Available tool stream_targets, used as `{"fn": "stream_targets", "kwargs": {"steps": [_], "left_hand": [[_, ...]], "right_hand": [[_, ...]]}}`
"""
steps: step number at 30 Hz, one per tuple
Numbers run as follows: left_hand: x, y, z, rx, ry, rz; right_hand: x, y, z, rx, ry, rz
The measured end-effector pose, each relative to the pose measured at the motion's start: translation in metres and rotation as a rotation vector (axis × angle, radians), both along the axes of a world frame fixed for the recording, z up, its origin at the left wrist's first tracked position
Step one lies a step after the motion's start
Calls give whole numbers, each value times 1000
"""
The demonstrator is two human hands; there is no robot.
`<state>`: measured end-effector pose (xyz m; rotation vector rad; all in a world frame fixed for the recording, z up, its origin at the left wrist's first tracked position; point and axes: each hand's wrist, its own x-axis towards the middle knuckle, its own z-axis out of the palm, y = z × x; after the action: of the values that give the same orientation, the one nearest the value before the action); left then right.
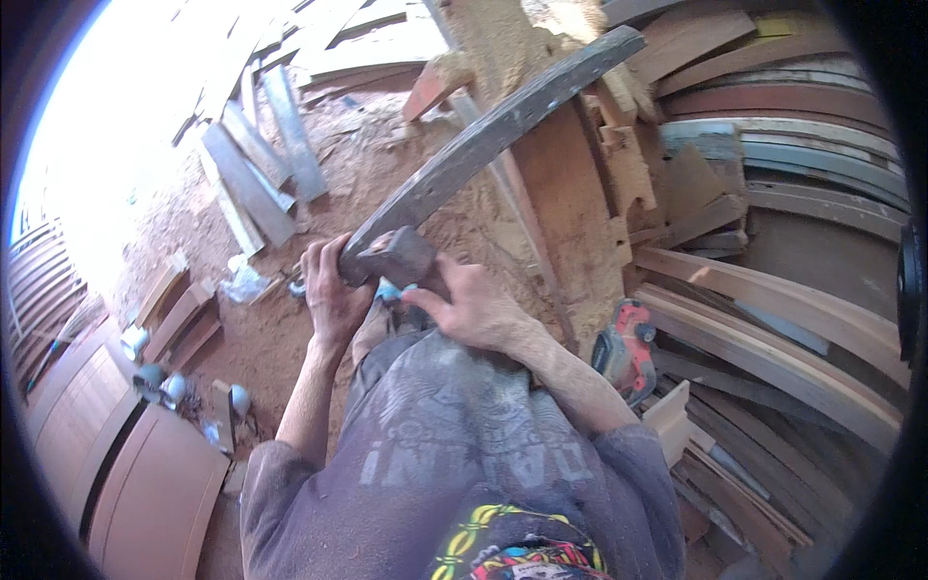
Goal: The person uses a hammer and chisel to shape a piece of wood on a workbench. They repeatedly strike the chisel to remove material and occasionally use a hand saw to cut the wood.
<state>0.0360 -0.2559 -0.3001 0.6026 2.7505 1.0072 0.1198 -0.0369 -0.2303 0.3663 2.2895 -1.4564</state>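
Observation:
A long grey weathered wooden plank [503, 124] slants from my hands up to the far right. My left hand [332, 295] is closed around its near end. My right hand [476, 304] grips a dark, blocky tool [411, 256] that looks like a hammer head, with a brownish patch on its top. The tool is right beside the plank's near end, in front of my body. Whether it touches the plank, I cannot tell. The fingers of my right hand are partly hidden behind the tool.
A thick dusty timber [556, 184] stands beyond the plank. On the right lies a red and black power tool [626, 350], near stacked boards [773, 348]. Grey offcuts [256, 179] lie on the dirt floor [362, 179] at far left. Brown panels [155, 493] rest at near left.

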Motion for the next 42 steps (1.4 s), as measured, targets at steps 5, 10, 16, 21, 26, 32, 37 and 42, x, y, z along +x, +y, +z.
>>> {"fn": "stream_targets", "kwargs": {"steps": [5,10,16,21,26,32,37,42], "left_hand": [[-15,0,-9,42,-8,15],[-30,-4,-6,57,-1,-6],[-44,3,2,195,-188,-6],[-42,1,-3,178,-160,17],[-43,0,-5,164,-195,34],[-51,0,-3,126,-200,42],[-65,-4,3,91,-367,117],[-70,-10,6,302,-699,395]], "right_hand": [[-35,67,2,196,-169,-81],[-72,178,16,534,61,-350],[-97,255,11,245,-16,-818],[-70,149,20,143,-370,-400],[-63,114,2,64,-233,-28],[-70,271,0,413,-69,-310],[-85,391,7,371,-17,-756],[-77,421,4,104,153,-901]]}}
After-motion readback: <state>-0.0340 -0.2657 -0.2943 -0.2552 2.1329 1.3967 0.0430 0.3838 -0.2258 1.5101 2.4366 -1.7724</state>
